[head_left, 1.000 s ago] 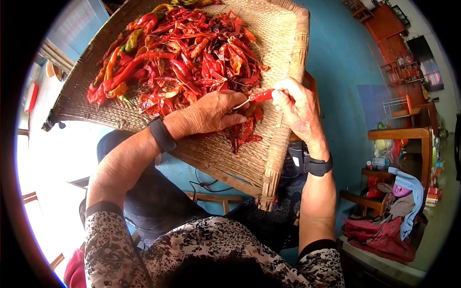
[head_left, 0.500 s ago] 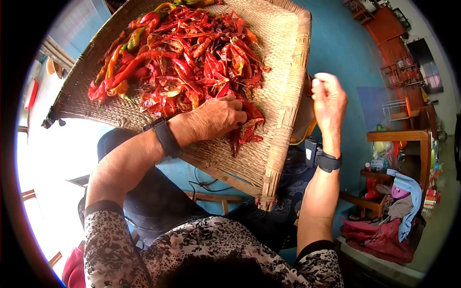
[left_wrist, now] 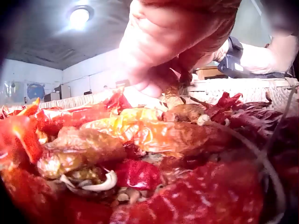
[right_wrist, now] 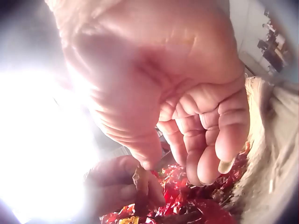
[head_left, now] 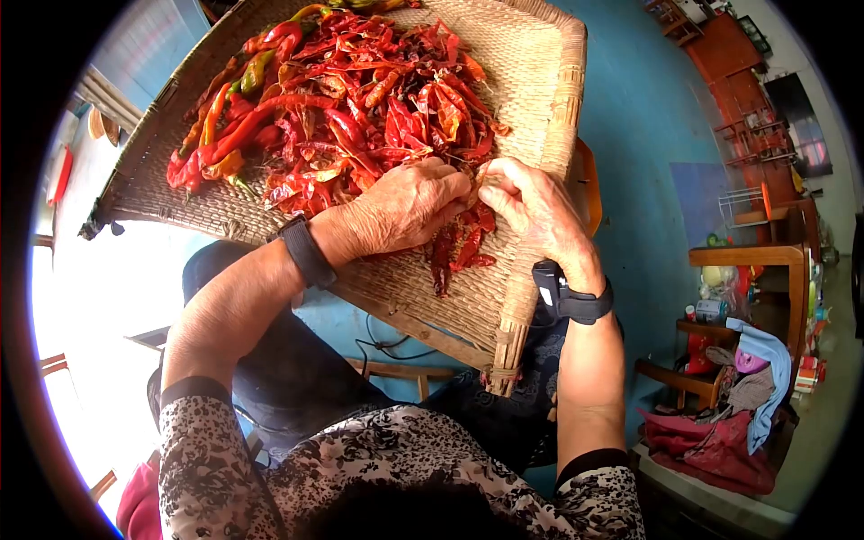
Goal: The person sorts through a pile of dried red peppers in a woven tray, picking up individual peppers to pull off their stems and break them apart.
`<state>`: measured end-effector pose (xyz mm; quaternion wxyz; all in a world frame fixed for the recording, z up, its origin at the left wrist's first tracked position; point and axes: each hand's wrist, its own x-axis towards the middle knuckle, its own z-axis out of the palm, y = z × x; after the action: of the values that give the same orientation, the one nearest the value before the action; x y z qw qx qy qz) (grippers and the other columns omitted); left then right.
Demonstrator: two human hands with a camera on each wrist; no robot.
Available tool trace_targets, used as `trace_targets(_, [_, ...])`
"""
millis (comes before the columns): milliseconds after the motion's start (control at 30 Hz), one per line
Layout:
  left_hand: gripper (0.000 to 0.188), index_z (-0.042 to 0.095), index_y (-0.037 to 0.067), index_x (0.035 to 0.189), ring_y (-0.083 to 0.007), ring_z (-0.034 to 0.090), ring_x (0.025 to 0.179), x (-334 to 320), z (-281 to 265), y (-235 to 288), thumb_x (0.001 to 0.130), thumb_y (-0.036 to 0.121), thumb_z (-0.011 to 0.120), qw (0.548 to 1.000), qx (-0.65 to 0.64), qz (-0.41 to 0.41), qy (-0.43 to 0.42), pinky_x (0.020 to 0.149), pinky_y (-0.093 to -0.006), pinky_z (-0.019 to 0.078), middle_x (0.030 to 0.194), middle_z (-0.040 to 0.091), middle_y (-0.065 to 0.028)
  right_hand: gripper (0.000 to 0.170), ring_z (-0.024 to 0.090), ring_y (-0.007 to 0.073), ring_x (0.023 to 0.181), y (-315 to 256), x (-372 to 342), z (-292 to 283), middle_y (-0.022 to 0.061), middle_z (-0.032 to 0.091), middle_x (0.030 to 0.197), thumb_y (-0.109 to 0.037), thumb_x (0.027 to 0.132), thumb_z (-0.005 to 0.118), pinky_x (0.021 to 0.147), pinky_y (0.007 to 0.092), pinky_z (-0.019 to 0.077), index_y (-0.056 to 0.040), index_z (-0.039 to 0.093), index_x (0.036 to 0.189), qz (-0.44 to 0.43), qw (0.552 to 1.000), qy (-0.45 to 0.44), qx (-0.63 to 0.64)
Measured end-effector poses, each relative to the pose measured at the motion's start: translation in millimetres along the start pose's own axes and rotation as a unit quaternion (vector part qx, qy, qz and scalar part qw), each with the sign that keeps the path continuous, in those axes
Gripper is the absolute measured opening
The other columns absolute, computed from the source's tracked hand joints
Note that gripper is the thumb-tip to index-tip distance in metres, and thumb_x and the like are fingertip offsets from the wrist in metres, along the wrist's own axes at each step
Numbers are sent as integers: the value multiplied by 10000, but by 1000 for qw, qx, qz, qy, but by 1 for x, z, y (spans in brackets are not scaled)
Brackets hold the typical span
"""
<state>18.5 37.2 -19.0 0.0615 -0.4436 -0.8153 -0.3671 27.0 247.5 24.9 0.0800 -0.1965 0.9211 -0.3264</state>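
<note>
Over the near right part of a woven tray (head_left: 526, 85), my two hands meet. A small brownish dried chili pepper (right_wrist: 140, 183) shows between them in the right wrist view. My left hand (head_left: 409, 205) pinches it low over the pile, fingers bent. The thumb of my right hand (head_left: 538, 214) is at its upper end, pinching there with the index finger; the other fingers curve loosely. Most of the chili is hidden by fingers in the head view. Red dried chilies (head_left: 360, 99) heap across the tray, wrinkled and glossy, and several fill the left wrist view.
Part of an orange container (head_left: 589, 193) shows beyond the tray's right edge. Fresher, smoother peppers (head_left: 256, 72) lie along the tray's left side. Wooden chairs (head_left: 751, 256), one with clothes (head_left: 711, 441) piled on it, stand at the right.
My right hand held a red chili whose stem my left hand pinched, then swung right past the tray's edge. It has returned to my left hand, now at a brownish chili.
</note>
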Motion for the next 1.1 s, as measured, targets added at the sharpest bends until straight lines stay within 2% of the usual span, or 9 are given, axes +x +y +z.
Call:
trace_targets(200, [127, 538, 15, 930, -363, 589, 856, -2, -2, 2, 858, 87, 612, 1000, 11, 26, 7, 763, -433, 489, 860, 583, -164, 177, 624, 330, 694, 1, 4, 6, 196, 605, 721, -130, 882, 612, 641, 414, 465, -10, 545, 993, 2, 998, -35, 56])
trace_targets(367, [152, 547, 12, 972, -363, 590, 854, -4, -6, 2, 852, 78, 614, 998, -12, -37, -55, 734, -443, 486, 867, 573, -152, 156, 619, 319, 697, 9, 4, 16, 188, 603, 727, -128, 883, 605, 645, 409, 466, 6, 540, 928, -34, 996, -52, 70])
trace_targets(467, [145, 564, 21, 973, -358, 593, 852, -3, -6, 7, 865, 104, 614, 997, -30, -48, -48, 730, -443, 489, 871, 580, -149, 133, 623, 280, 680, -4, 2, 11, 162, 609, 716, -113, 886, 604, 630, 389, 473, 4, 562, 932, -38, 993, -65, 92])
trace_targets(567, [146, 576, 37, 952, -344, 612, 838, -3, -5, 1, 879, 155, 622, 999, -33, -20, -25, 713, -436, 504, 856, 615, -143, 105, 630, 241, 672, -4, 1, 11, 142, 620, 720, -86, 884, 601, 619, 364, 480, -5, 588, 950, -20, 992, -34, 119])
trace_targets(633, [144, 577, 42, 947, -345, 612, 836, -2, -4, -1, 881, 162, 622, 999, -24, -39, -10, 711, -434, 504, 854, 614, -142, 99, 633, 218, 669, 2, 1, 8, 140, 620, 722, -62, 886, 587, 612, 345, 483, -17, 607, 972, -45, 992, 13, 117])
trace_targets(733, [143, 580, 49, 938, -344, 614, 838, -2, -4, -6, 886, 176, 618, 998, -11, -55, 18, 710, -429, 505, 851, 614, -138, 94, 639, 249, 692, 4, 0, 7, 151, 626, 741, -72, 890, 571, 634, 358, 489, -21, 613, 956, -38, 995, -9, 94])
trace_targets(800, [139, 578, 44, 939, -351, 619, 830, 0, -5, -7, 883, 166, 614, 998, -21, -63, 5, 712, -433, 506, 843, 616, -146, 101, 626, 314, 716, 2, 0, 11, 171, 628, 767, -114, 887, 582, 653, 394, 484, -23, 623, 905, -49, 994, -25, 90])
trace_targets(1000, [140, 584, 26, 958, -372, 625, 803, -2, -1, -4, 871, 133, 612, 997, -43, -47, -39, 698, -446, 508, 835, 622, -161, 149, 625, 306, 694, -3, -1, 12, 175, 619, 738, -153, 867, 649, 634, 388, 479, -6, 623, 865, -44, 995, -45, 83])
trace_targets(1100, [147, 591, 23, 963, -372, 627, 805, -2, 0, -5, 868, 133, 615, 997, -49, -38, -41, 692, -449, 508, 833, 628, -156, 190, 630, 287, 673, -2, 1, 14, 158, 625, 712, -174, 849, 687, 625, 383, 484, 2, 619, 842, -80, 996, 12, 38])
